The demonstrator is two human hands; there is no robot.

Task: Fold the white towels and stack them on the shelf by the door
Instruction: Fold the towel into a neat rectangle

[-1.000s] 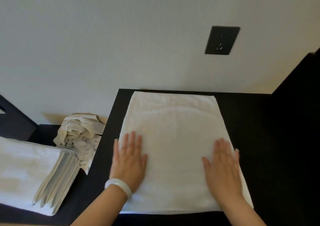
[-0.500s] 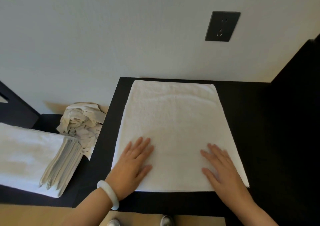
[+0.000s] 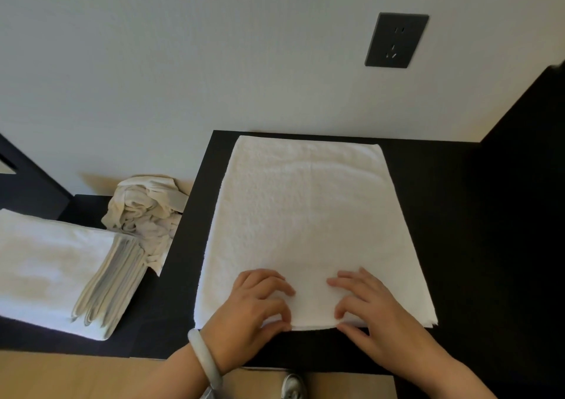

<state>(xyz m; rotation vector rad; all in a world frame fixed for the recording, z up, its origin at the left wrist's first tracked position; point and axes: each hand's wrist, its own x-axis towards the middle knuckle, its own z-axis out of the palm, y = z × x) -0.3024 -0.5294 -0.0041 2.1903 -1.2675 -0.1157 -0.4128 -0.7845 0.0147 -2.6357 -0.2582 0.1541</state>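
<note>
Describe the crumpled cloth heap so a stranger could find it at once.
Start at the black tabletop under the pale wall, where a flat white terry towel lies. Left of it, on the lower black surface, the crumpled off-white cloth heap sits by the wall behind a neat stack of folded white towels. It alone is bunched and unfolded.

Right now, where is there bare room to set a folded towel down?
Widest bare patch: table right of the towel, up to the dark panel. A narrow strip borders the towel's left edge. The left grip and right grip pinch its near edge. The lower surface at left is crowded: stack and crumpled pile.
</note>
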